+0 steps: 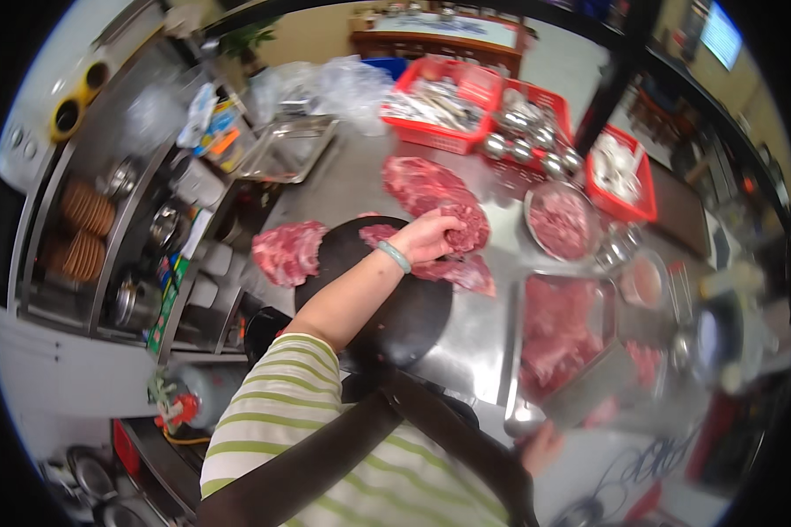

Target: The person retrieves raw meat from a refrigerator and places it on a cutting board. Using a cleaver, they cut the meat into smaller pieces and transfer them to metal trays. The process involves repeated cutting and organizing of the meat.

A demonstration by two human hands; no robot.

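My left hand (428,238), with a pale green bangle at its wrist, has its fingers closed on the near end of a large piece of raw red meat (425,184). Beneath that hand, a flatter piece of meat (461,273) overlaps the edge of a round dark cutting board (409,323). Another raw chunk (287,252) lies against the board's left side. Low on the right, my right hand (544,448) grips a broad-bladed cleaver (586,385). The blade is held over the near right corner of a steel tray (515,356) holding slabs of meat (560,329).
A bowl of cut meat (560,221) stands at the right. Behind it are red plastic baskets (435,139) with utensils and steel ladles or bowls (521,148). An empty-looking steel pan (290,151) sits back left. Shelves (99,290) and a gas cylinder (211,395) flank my left.
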